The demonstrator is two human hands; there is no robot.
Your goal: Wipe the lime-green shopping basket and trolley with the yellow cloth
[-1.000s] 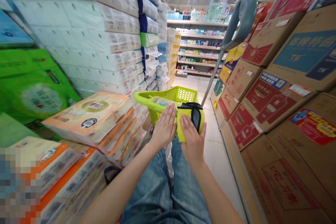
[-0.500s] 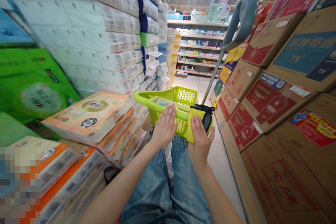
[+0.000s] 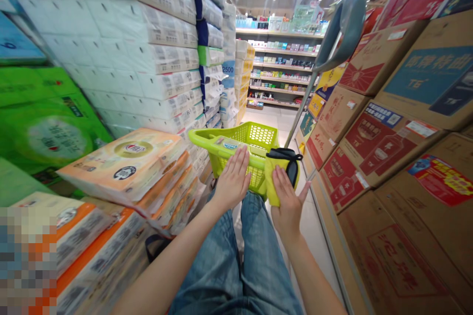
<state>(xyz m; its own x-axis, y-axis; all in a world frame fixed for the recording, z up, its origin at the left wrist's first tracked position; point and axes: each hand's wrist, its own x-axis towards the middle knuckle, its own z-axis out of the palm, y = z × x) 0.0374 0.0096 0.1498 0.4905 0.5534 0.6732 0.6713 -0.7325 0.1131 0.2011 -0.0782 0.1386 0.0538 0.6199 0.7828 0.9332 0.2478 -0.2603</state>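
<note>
A lime-green shopping basket (image 3: 254,134) stands ahead of my knees in a narrow store aisle. My left hand (image 3: 232,179) lies flat on its near rim, fingers stretched out and together. My right hand (image 3: 288,202) holds a folded yellow-green pouch with black trim (image 3: 278,165) against the basket's right near corner, fingers laid along its side. A small packet with a blue label (image 3: 226,144) rests on the basket's left near rim, just beyond my left fingertips.
Stacked tissue packs in orange wrap (image 3: 125,165) and tall white tissue bales (image 3: 148,59) fill the left side. Cardboard cartons (image 3: 388,133) line the right. A grey pole with a paddle-shaped head (image 3: 340,29) leans on the cartons. Shelves (image 3: 281,69) close the aisle's far end.
My right hand has slid the yellow-green pouch rightward, from the middle of the basket's near rim to its right corner. My left hand has stayed flat on the rim.
</note>
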